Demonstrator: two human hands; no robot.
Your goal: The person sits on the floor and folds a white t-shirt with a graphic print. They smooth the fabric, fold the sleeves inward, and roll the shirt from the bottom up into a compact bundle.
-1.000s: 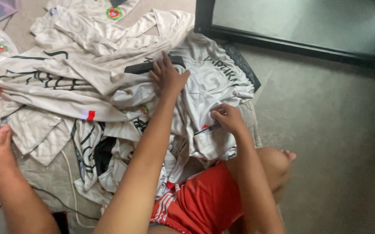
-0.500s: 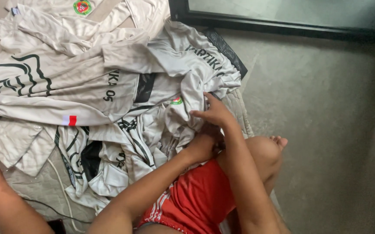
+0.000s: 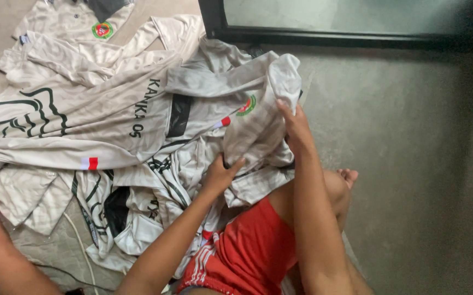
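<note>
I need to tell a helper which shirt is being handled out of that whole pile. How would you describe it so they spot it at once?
Start at the black-framed glass panel along the top; just below its left end, the pile of pale striped jerseys reaches the seated person's knee. The held jersey is bunched and lifted between the left hand and right hand, with a round green-and-red crest facing up, while its neighbours lie flat.

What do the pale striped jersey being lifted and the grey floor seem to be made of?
The pale striped jersey, gripped by the left hand and right hand, looks like thin synthetic knit: faint sheen, soft limp folds. The grey floor looks like bare matte cement, mottled and slightly rough, though not certain.
</note>
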